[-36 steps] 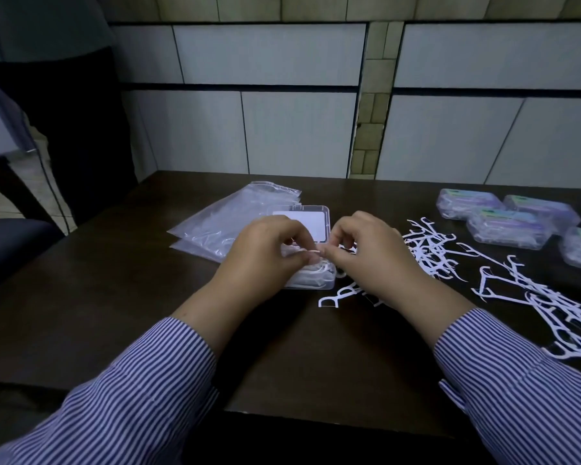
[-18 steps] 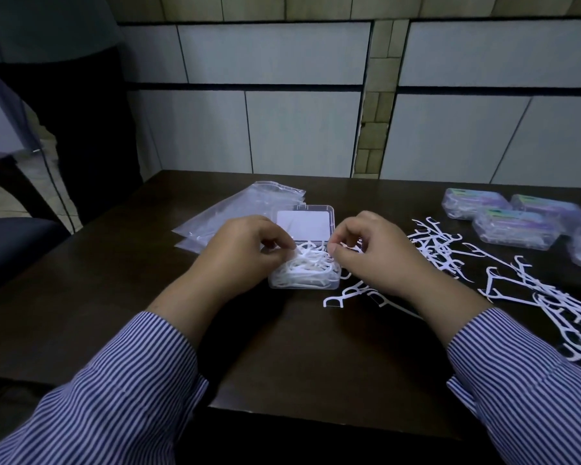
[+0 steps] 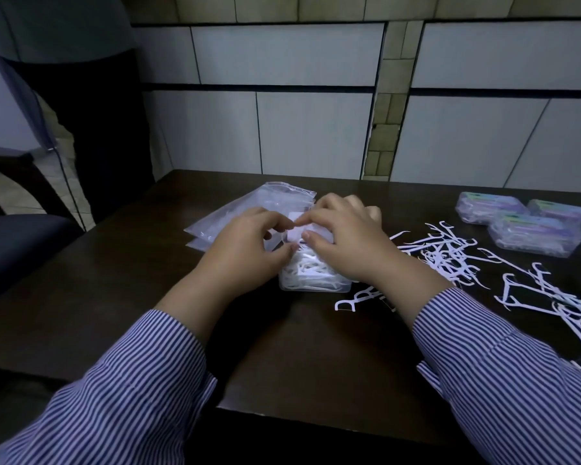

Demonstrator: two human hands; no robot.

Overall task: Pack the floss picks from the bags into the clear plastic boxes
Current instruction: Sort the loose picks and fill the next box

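My hands are covering most of the clear box (image 3: 316, 285) I am working over, so only its near wall and a heap of white picks (image 3: 311, 268) inside are showing; the lid (image 3: 296, 233) is a pale blur between my fingers. My left hand (image 3: 245, 250) is curling its fingers and thumb at the lid's edge, and my right hand (image 3: 346, 239) is pinching it from the other side, though how firmly I cannot tell. The box is sitting mid-worktop (image 3: 299, 357), and which way its long side runs I cannot tell. The picks inside are lying tangled, mostly crosswise. Loose picks (image 3: 450, 253) are sprawling to my right, pointing every way, with the far ones running off the frame's edge. One pick (image 3: 356, 298) is lying just beside the box, its forked head pointing left. Bags (image 3: 245, 206) are lying flat behind my left hand, partly hidden. Filled boxes (image 3: 530, 234) are sitting far right, the outermost cut off.
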